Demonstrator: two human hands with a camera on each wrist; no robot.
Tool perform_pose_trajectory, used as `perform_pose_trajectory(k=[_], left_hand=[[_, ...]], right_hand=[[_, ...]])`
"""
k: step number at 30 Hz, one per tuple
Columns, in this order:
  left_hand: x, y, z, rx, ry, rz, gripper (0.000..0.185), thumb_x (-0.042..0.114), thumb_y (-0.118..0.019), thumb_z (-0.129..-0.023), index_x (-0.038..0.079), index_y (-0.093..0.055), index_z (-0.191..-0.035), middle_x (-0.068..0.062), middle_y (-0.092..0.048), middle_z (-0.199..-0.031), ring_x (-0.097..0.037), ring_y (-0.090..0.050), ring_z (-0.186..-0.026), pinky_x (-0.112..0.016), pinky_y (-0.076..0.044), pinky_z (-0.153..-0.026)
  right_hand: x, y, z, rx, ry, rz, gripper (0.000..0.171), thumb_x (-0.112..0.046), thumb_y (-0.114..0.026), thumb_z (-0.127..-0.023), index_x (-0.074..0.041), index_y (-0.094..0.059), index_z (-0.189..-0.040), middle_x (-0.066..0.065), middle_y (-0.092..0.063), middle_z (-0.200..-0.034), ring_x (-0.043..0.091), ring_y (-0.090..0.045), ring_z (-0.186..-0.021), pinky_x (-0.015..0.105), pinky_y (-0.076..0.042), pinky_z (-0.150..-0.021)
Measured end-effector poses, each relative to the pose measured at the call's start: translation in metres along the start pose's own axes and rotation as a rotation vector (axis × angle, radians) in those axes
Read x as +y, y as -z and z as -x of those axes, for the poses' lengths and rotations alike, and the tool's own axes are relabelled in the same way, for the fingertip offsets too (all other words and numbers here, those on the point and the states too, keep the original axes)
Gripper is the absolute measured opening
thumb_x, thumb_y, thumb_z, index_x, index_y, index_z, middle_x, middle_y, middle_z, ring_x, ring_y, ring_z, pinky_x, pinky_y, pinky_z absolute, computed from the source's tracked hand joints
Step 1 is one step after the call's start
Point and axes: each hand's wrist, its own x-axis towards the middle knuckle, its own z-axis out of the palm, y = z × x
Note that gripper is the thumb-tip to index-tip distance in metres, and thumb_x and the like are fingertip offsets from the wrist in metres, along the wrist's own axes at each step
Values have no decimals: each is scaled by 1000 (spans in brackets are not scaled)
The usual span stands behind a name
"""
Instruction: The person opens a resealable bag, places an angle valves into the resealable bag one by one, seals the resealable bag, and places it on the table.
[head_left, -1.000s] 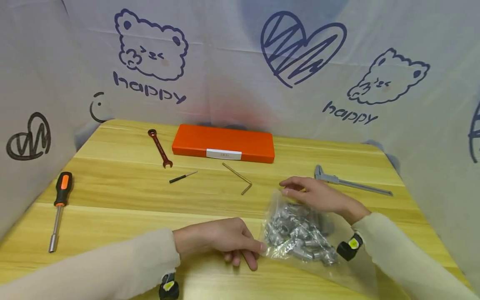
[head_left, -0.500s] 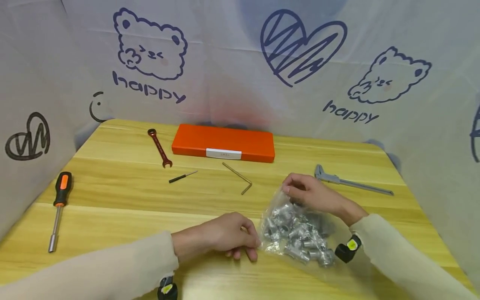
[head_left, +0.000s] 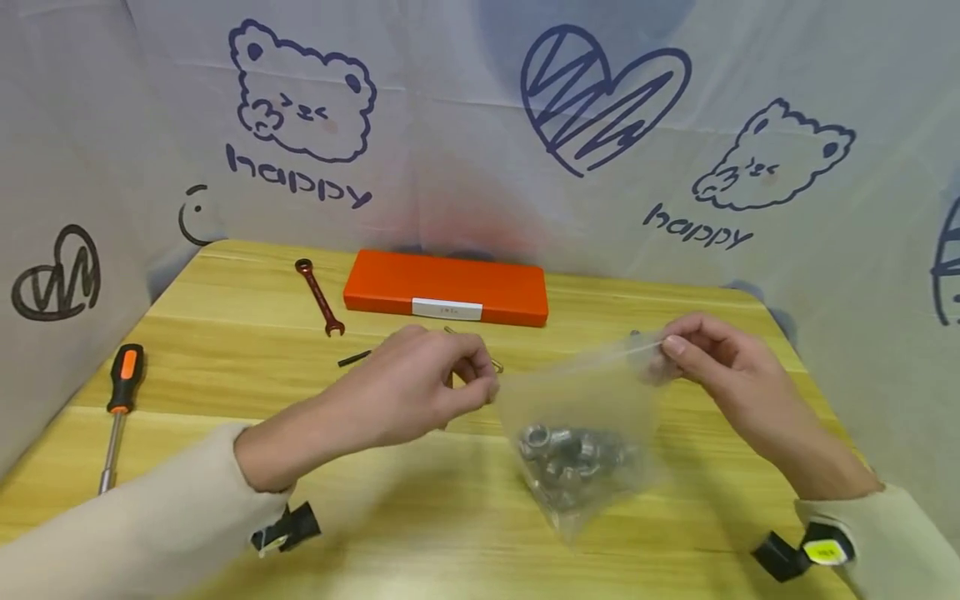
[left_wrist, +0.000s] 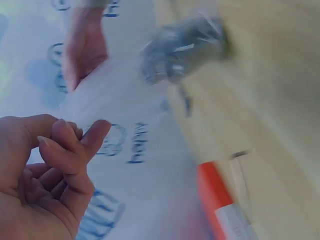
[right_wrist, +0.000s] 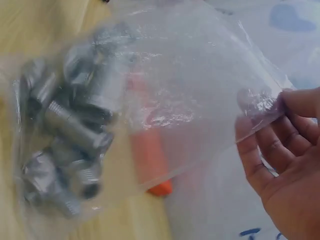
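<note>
A clear plastic bag [head_left: 581,400] hangs above the wooden table [head_left: 225,433], with several grey metal sockets [head_left: 570,458] heaped at its bottom. My left hand [head_left: 450,383] pinches the bag's top left corner. My right hand [head_left: 693,350] pinches the top right corner. The right wrist view shows the bag [right_wrist: 165,105] close up, the sockets [right_wrist: 65,130] at its left and my right hand [right_wrist: 280,145] gripping its edge. The left wrist view shows my left hand [left_wrist: 55,165] with fingers curled, and the blurred sockets [left_wrist: 180,47] beyond.
An orange case [head_left: 446,287] lies at the back. A red wrench [head_left: 320,297] sits left of it, and an orange-handled screwdriver [head_left: 117,404] lies far left. A small black screwdriver [head_left: 352,358] shows behind my left hand. Printed cloth walls the table on three sides.
Both hands took the bag by its top corners and lifted it off the table. The sockets slid down to the bottom. The hands now cover the hex key and the caliper.
</note>
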Motion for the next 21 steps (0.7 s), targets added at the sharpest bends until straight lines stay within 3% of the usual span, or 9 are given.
perform_pose_trajectory(k=[4, 7, 10, 14, 21], left_hand=[[16, 17, 5, 124, -117, -27, 5, 19, -74, -104, 19, -77, -100, 10, -79, -94, -2, -70, -82, -29, -56, -70], [23, 23, 12, 193, -204, -25, 6, 18, -73, -105, 19, -75, -99, 12, -78, -92, 1, -66, -75, -26, -55, -65], [24, 23, 18, 230, -257, -13, 5, 17, -74, -105, 18, -74, -101, 12, -77, -90, 3, -59, -65, -24, -52, -59], [19, 18, 18, 227, -254, 52, 3, 14, -74, -105, 17, -74, -104, 10, -79, -92, 1, -52, -56, -24, -48, -53], [11, 6, 14, 165, -196, 176, 1, 18, -72, -107, 18, -73, -108, 8, -79, -95, -4, -57, -55, -27, -53, -51]], right_hand=[[-8, 1, 19, 64, 106, -180, 19, 4, -49, -113, -1, -67, -118, 5, -79, -100, 16, -77, -94, 23, -60, -92], [-10, -2, 34, 80, 197, -241, 23, 11, -44, -112, 3, -65, -119, 8, -79, -103, 18, -79, -99, 23, -60, -94], [-11, -12, 46, 121, 264, -222, 24, 15, -43, -110, 7, -64, -119, 9, -80, -105, 19, -79, -101, 25, -61, -95], [-11, -26, 55, 213, 267, -155, 19, 14, -46, -110, 10, -64, -116, 6, -81, -104, 17, -79, -100, 26, -62, -94], [-11, -39, 62, 331, 217, -30, 12, 9, -51, -110, 19, -59, -114, 0, -83, -106, 13, -79, -101, 24, -61, -95]])
